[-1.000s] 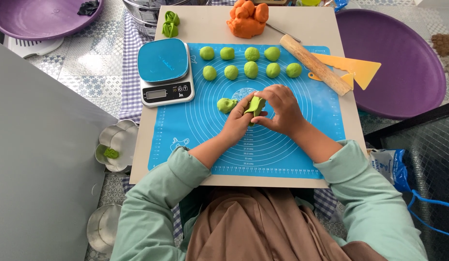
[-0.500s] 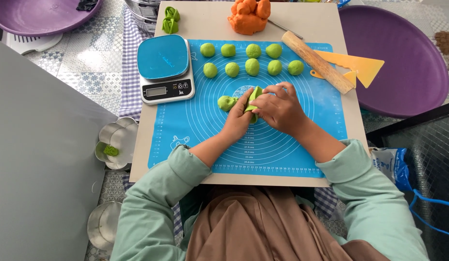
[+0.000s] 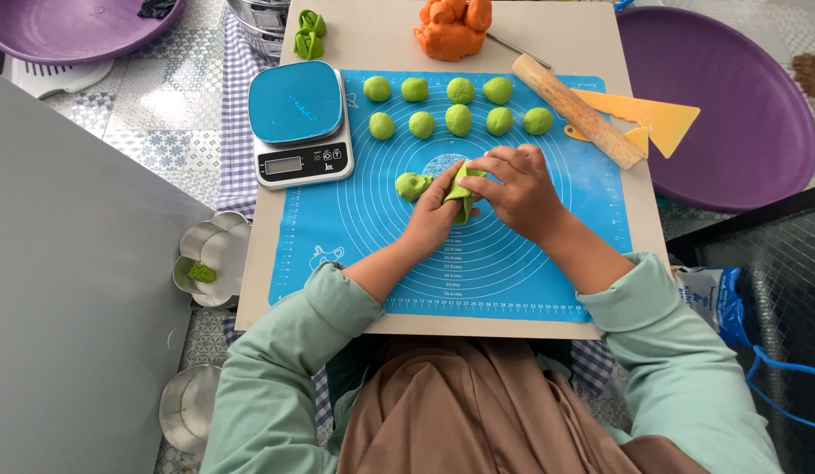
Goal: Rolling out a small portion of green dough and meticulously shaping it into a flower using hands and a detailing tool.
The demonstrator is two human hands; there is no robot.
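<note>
Both hands, left hand (image 3: 434, 219) and right hand (image 3: 513, 189), pinch the flat green dough piece (image 3: 461, 189) (soft), which may tear if squeezed hard.

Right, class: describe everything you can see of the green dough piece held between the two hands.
The green dough piece is soft-looking, matte, bright lime green, pressed into a flattened, folded strip rather than a ball. It stands roughly upright over the middle of the blue mat. The left hand cups it from below and the right hand pinches its top, so part of it is hidden. A lumpy green ball lies just beside it.
</note>
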